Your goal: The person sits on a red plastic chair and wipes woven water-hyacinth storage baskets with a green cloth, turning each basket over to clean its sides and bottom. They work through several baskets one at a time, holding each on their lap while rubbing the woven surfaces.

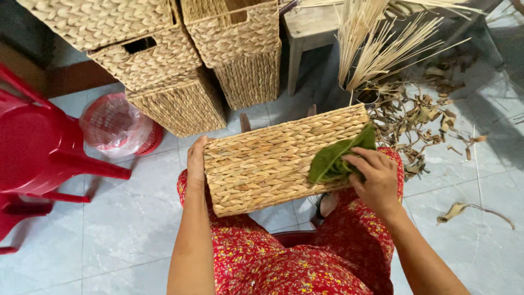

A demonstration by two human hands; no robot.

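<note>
Woven basket [273,158] resting on its side across the lap, broad face turned up, likely so that face can be worked on. Left hand [195,164] flat against the near-left edge, fingers extended rather than curled, steadying it. Right hand [375,177] closed around a wad of green leaves [335,158], pressing them onto the weave near the right end. Stacked woven baskets [180,65] behind on the tiled floor; pink plastic basket [117,125] wrapped in clear film beside a red chair [38,147]; no labels or signs visible
</note>
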